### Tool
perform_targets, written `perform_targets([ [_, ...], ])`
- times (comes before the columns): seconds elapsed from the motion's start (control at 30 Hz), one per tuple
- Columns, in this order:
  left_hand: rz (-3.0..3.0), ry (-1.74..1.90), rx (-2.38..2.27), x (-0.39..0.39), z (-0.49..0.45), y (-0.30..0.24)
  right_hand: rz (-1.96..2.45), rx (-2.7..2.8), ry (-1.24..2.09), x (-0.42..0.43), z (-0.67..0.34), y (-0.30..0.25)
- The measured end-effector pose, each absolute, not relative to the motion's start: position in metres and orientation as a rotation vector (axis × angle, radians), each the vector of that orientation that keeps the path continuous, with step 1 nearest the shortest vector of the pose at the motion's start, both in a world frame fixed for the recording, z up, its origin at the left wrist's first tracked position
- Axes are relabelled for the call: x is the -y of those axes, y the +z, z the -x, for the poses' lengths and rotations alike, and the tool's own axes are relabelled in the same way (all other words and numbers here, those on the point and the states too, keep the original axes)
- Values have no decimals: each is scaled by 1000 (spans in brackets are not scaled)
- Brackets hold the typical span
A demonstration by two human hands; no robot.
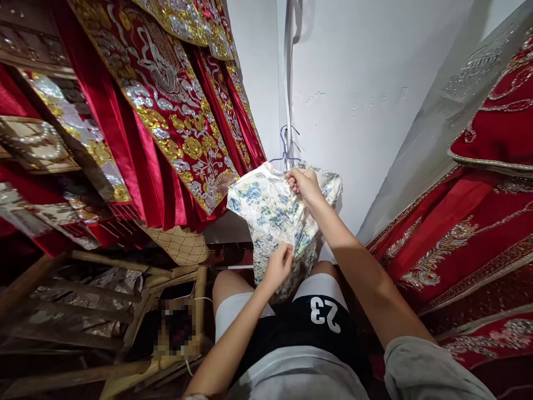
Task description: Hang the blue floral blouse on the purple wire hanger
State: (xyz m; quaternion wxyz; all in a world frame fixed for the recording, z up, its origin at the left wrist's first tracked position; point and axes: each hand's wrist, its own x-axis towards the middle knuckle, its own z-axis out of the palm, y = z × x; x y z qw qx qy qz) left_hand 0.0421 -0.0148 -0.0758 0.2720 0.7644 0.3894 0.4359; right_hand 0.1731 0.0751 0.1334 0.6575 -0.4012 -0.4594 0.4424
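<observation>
Head view: shirt (266, 205) w/ floral print hangs on thin hanger (285, 155), whose hook is above R grip (305, 184). R grip is clamped on front edge of shirt, nr neck. L grip (278, 266) is below R grip; its fingertips are together, pinching the same edge lower down, approx. mid-front. Shirt looks v. light, soft & wrinkled, prob. not slippery, so it may swing or fold w/ small pull. Best hold, IMO: firm edge nr neck, plus front edge lower, w/ fingertips only. Red dress (191, 133) is near, left of both grips; red cloth (449, 216) is well apart, to their right.
</observation>
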Motion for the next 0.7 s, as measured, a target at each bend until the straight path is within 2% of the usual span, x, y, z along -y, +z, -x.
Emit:
perform_targets([
  [0.1, -2067, 1251, -963, -12, -35, -20, 893, 1133, 958, -66, -177, 129],
  [0.23, -2164, 1646, -905, -52, -28, 72, 897, 1209, 888, -58, -180, 128],
  [0.33, -2388, 1596, -875, -70, -27, 119, 850, 1274, 863, -57, -182, 131],
  [0.43, -2576, 1502, -885, -73, -29, 138, 840, 1330, 824, -61, -184, 127],
  [0.53, -2555, 1599, -887, -71, -24, 145, 932, 1397, 707, -63, -185, 107],
  [0.7, -1851, 2022, -873, -92, 27, 142, 1082, 1420, 726, -50, -187, 54],
])
